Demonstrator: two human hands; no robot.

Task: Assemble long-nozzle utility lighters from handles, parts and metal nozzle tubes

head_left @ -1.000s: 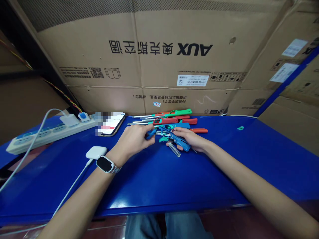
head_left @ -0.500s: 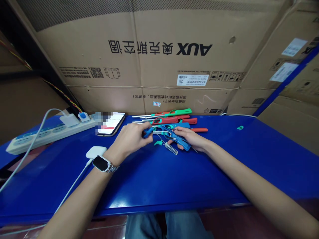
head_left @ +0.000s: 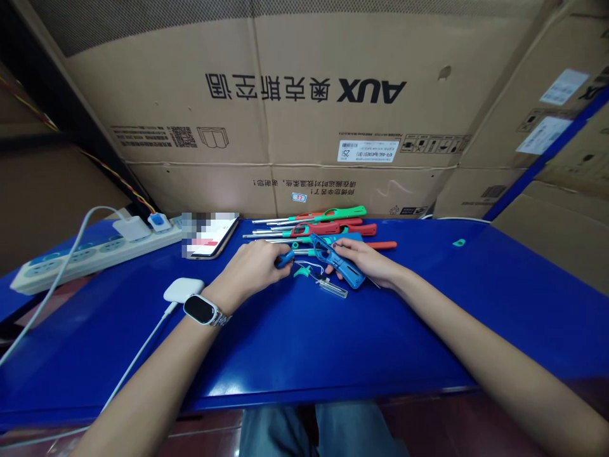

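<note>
Blue lighter casing (head_left: pixel 349 271) sits in the grip of the person's right hand (head_left: pixel 364 257), slanting so that its narrower end points up and left and its broad end down toward the person. The right thumb and fingers are closed around its middle. The left hand (head_left: pixel 257 261), just to the left, has its thumb and forefinger pinched on a small blue object (head_left: pixel 285 259), mostly hidden by the fingers, so its kind is unclear.

Between the hands and slightly nearer the person are a small green piece (head_left: pixel 302 271) and a clear tube (head_left: pixel 333 289), the tube just below the casing. Just beyond the hands, long-nosed lighters (head_left: pixel 328 228) in red, green, blue and orange lie side by side, metal tips pointing left.

Everything rests on a glossy blue table (head_left: pixel 285 355). At left are a phone (head_left: pixel 216 238) with a lit screen, partly pixelated, a white power strip (head_left: pixel 80 260) with two plugs in it, and a small white case (head_left: pixel 183 290) attached to a cable (head_left: pixel 137 355). A separate green bit (head_left: pixel 458 242) lies well to the right. Behind the table stands a large cardboard sheet (head_left: pixel 304 38), its AUX lettering upside down.
</note>
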